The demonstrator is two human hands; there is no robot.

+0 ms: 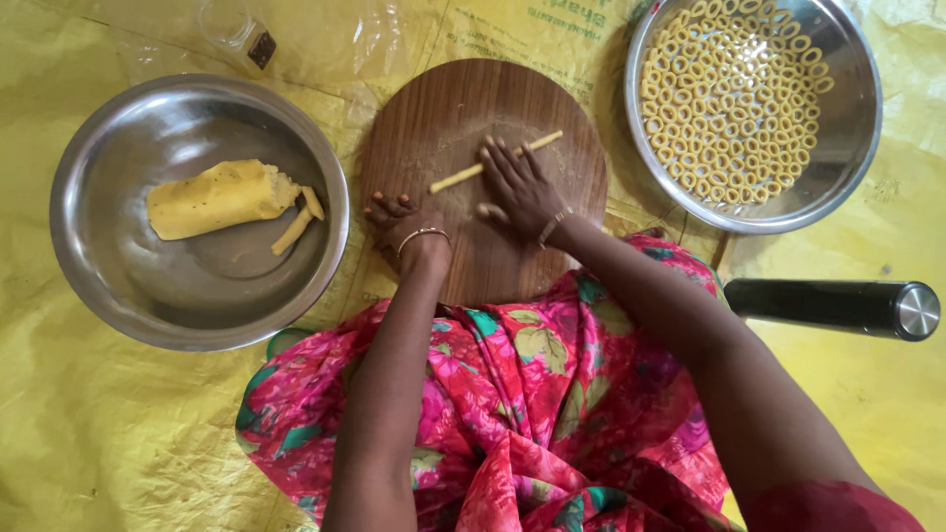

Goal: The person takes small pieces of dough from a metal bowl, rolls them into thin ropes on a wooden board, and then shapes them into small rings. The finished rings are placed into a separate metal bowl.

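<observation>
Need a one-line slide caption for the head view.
Right hand rolls a dough rope on a round wooden board; left hand rests beside it.

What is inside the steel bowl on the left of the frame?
The steel bowl holds a yellow dough lump and two short dough sticks beside it. The bowl's bottom under the lump is covered, so nothing can be told there.

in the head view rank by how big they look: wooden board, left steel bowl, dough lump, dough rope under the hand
1. Left steel bowl, largest.
2. Wooden board, somewhat smaller, partly hidden by the hands.
3. Dough lump.
4. Dough rope, smallest; the right hand covers its middle.
All lie at about one level, so nearness barely skews this.
</observation>
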